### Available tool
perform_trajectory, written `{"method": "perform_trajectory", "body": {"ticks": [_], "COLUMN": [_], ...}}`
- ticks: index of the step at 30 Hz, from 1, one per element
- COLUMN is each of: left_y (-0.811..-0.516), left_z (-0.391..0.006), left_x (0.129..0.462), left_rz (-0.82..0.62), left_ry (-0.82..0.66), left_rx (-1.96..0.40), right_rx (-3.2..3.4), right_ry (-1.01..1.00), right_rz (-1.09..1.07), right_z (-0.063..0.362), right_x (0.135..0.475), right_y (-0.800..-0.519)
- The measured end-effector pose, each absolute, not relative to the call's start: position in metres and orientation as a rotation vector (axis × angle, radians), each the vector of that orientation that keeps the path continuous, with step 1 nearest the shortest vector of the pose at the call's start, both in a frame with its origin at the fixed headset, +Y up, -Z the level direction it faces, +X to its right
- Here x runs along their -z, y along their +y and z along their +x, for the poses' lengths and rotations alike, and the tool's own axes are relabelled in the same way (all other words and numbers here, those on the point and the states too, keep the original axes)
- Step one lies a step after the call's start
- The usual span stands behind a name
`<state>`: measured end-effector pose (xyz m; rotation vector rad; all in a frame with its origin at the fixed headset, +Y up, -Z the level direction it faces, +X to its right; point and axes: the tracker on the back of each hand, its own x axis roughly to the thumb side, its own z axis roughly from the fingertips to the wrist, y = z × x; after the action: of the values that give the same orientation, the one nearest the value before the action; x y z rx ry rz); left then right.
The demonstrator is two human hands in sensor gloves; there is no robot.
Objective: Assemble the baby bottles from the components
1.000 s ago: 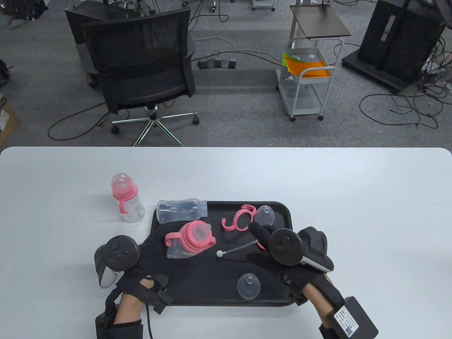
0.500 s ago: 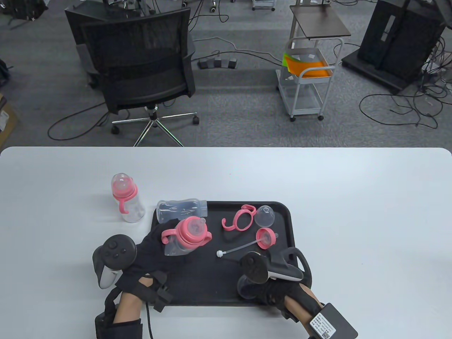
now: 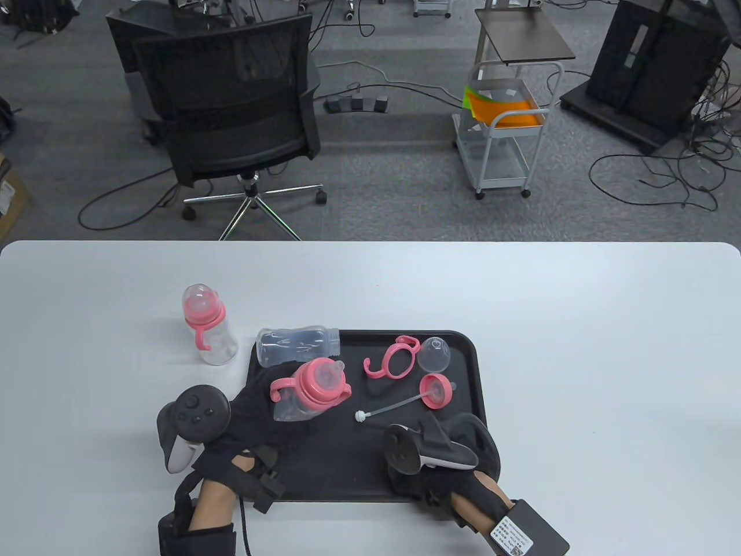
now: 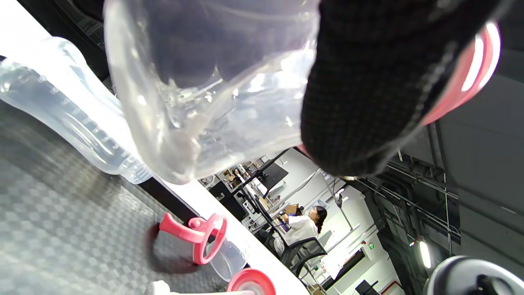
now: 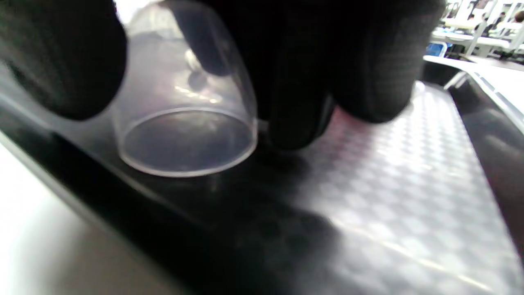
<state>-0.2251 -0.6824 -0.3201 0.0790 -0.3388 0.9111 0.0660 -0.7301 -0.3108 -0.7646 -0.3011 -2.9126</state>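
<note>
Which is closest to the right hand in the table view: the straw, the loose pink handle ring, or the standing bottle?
From the right hand:
1. Straw, just above it on the tray.
2. Loose pink handle ring, farther back on the tray.
3. Standing bottle, far left, off the tray.

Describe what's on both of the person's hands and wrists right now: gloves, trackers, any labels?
Both hands wear black knit gloves. The left hand carries a round black tracker with buttons and a white grip, plus black wrist straps, a dangling cable and a black box. The right hand carries a similar black-and-white tracker; its wrist box bears a white printed label.
</note>
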Motion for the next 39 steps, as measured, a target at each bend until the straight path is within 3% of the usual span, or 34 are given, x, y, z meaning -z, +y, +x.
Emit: {"method": "perform_trajectory", "body": {"ticks": [4,13,18,20,26,39], "left_y": [-0.683,-0.684,-0.684,-0.684,-0.686,-0.683], "left_z": [-0.223,-0.216,-0.208,-0.203,-0.186,-0.162], "left_x": [0.320,0.321,0.319,0.319,0.317,0.310], "left_rz": [0.076,0.051,0.034,0.022,-0.017,-0.016], "left_ry": [-0.337,-0.344,-0.359,-0.373,-0.413,-0.508], "left_rx": [-0.897,-0.831,-0.755,-0.719,-0.600,-0.533], "right_rx": [2.927,3.520,3.795,3.897,3.911,3.769], "right_ry": [-0.206,0.173,0.366,0.329,0.385,0.284], "right_rz": [-0.766,-0.766,-0.829,-0.954,-0.945,-1.081], "right_z": [0.070,0.127,0.145,0.148,0.141,0.116], "right_x": [0.310,0.308,0.305,0.305,0.298,0.291], "right_y": [-0.719,-0.656,-0.641,-0.640,-0.638,-0.647]}}
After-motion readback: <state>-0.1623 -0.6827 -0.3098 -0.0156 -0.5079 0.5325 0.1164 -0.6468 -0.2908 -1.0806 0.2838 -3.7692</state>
